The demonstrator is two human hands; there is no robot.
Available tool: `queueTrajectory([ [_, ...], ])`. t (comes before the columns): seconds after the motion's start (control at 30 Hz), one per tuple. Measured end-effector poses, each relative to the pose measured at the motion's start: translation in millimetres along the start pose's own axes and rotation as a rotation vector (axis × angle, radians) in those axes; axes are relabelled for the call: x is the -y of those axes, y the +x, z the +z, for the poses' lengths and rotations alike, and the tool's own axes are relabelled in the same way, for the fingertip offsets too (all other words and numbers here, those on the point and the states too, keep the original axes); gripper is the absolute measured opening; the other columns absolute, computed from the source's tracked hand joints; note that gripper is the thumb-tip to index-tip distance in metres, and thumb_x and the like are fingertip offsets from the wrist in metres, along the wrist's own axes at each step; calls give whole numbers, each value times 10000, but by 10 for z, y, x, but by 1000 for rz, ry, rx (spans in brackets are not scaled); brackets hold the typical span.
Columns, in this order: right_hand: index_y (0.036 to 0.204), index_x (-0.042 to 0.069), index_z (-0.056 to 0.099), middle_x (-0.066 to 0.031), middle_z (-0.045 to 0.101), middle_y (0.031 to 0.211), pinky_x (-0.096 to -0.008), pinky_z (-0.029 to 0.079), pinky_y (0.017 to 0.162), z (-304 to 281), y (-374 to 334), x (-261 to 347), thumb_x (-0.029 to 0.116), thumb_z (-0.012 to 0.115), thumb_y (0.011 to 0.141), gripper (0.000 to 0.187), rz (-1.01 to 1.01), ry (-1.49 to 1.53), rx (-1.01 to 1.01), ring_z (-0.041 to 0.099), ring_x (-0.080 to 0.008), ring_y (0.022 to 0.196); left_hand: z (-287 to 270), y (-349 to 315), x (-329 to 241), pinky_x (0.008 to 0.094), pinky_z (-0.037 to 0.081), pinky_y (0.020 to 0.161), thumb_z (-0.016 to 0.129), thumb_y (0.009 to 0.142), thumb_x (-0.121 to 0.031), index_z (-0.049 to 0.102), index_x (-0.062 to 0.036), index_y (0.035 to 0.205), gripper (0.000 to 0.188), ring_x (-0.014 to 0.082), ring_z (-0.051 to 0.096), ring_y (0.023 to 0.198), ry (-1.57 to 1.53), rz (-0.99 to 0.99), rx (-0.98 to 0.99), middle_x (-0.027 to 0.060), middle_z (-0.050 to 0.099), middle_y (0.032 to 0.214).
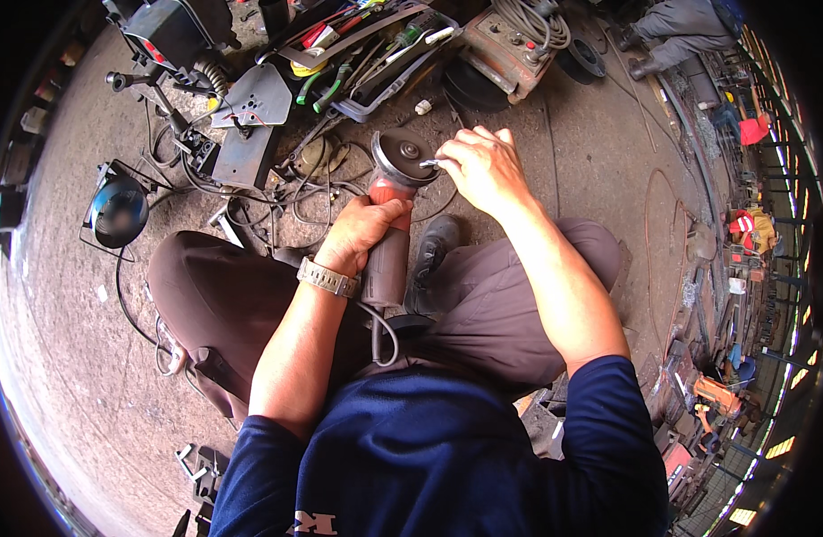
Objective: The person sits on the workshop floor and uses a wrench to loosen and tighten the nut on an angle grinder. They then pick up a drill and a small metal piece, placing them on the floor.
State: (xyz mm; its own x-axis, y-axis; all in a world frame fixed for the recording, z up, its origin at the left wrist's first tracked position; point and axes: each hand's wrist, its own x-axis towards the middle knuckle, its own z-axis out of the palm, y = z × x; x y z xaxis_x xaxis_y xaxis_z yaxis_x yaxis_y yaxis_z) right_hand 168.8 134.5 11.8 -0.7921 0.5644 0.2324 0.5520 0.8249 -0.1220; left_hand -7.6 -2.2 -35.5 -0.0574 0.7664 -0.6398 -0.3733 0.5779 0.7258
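My left hand (362,234) is wrapped round the body of an angle grinder (387,267), just below its red head. The grinder stands between my knees with its dark round disc (404,150) at the far end, partly ringed by a metal guard (381,157). A cord leaves its near end and loops by my lap. In the fingers of my right hand (485,172) is a small shiny metal piece (428,164), pinched at the disc's right edge. Whether it touches the disc I cannot tell. My fingers hide most of the piece.
Beyond the disc lies an open tray of hand tools (385,76). A control box (501,54) with a coiled cable stands right of it. Tangled cables (295,192) and metal plates (255,97) lie at the left, near a round lamp (119,211). Another person's legs (684,36) show far right.
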Motion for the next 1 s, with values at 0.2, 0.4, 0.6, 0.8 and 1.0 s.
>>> queueTrajectory([
  [0.2, 897, 138, 711, -16, 688, 874, -406, 402, 797, 5, -5, -14, 210, 714, 855, 83, 6, 18, 7, 639, -228, 888, -2, 9, 4, 309, 548, 615, 755, 845, -260, 609, 76, 1111, 452, 181, 661, 724, 1, -10, -13, 130, 675, 929],
  [0.4, 918, 133, 714, -18, 694, 887, -414, 407, 798, 32, -14, -22, 214, 709, 862, 98, 35, 65, 37, 643, -237, 908, -10, -7, -3, 313, 554, 624, 757, 842, -261, 602, 91, 1123, 476, 186, 667, 739, 0, 5, -16, 138, 678, 944],
  [0.6, 947, 114, 720, -41, 704, 888, -410, 448, 823, 56, -25, -34, 207, 705, 871, 121, 66, 138, 32, 655, -258, 898, -14, -22, -20, 315, 554, 625, 756, 841, -266, 596, 106, 1131, 498, 192, 668, 746, -2, 22, -4, 146, 678, 946],
  [0.8, 1011, 73, 726, -89, 733, 884, -337, 522, 758, 128, -35, -103, 215, 685, 909, 180, 379, 677, -2, 702, -208, 836, 13, -33, -90, 328, 555, 636, 748, 835, -291, 581, 113, 1159, 545, 207, 671, 761, 35, 44, 6, 162, 675, 984],
  [1.0, 1015, 26, 703, -14, 701, 827, -242, 481, 679, -4, -14, -118, 167, 664, 947, 162, 564, 1074, -58, 592, -73, 734, 1, -71, -115, 335, 557, 649, 753, 832, -304, 561, 114, 1188, 581, 213, 671, 788, 7, 46, -18, 172, 671, 1006],
])
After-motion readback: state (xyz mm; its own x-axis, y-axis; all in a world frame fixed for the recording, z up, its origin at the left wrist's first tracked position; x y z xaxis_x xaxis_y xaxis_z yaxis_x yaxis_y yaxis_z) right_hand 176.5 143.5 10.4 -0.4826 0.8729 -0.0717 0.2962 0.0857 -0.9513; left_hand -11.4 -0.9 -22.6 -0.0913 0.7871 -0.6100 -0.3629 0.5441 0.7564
